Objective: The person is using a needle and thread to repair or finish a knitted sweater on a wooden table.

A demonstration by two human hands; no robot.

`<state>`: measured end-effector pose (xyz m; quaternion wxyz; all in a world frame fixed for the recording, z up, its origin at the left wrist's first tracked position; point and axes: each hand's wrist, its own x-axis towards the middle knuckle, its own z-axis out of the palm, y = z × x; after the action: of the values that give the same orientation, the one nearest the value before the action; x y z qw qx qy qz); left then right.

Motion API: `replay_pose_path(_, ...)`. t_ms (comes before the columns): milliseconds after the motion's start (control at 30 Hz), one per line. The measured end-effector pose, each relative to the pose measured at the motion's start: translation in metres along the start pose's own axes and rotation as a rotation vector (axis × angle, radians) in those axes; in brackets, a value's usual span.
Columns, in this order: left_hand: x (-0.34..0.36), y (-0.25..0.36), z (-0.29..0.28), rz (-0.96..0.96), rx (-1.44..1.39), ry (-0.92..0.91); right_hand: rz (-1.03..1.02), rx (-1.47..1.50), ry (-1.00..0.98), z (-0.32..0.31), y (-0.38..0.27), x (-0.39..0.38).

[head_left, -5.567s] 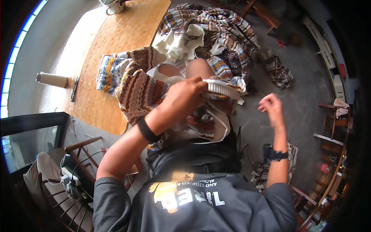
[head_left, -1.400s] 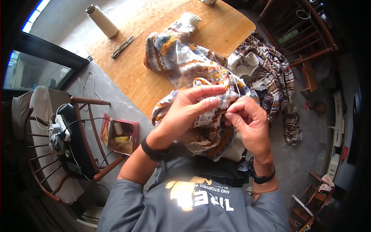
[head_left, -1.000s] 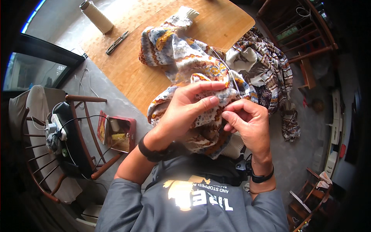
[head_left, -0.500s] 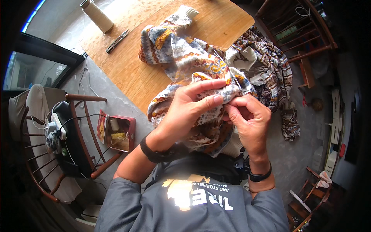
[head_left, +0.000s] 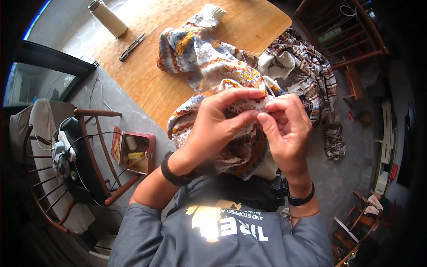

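Left hand [head_left: 219,116] in a pinch on rumpled, patterned knitwear [head_left: 213,64], right hand [head_left: 289,133] alongside, grip unclear

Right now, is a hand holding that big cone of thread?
No, the cone of thread is on the wooden table, apart from the left hand and right hand, which are both at the patterned knitwear.

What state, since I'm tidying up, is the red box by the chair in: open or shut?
Open: the red box shows its inside, with a pale cylinder and something yellow visible.
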<state>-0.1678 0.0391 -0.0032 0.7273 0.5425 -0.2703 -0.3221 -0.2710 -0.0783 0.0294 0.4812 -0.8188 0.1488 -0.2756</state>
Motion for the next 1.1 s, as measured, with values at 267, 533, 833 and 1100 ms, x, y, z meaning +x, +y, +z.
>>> replay_pose_path(267,0.004,-0.003,-0.01,-0.013,0.011,-0.08,0.124,0.695,0.068,-0.052,0.012,0.06)
replay_pose_path(533,0.007,-0.007,-0.017,-0.052,-0.028,-0.086,0.117,1.195,-0.068,-0.12,0.066,0.114)
replay_pose_path(833,0.006,-0.009,-0.018,-0.071,-0.122,-0.126,0.07,1.252,0.055,-0.173,0.064,0.134)
replay_pose_path(1100,0.004,-0.009,-0.018,-0.041,-0.089,-0.125,0.076,1.233,0.102,-0.217,0.066,0.146)
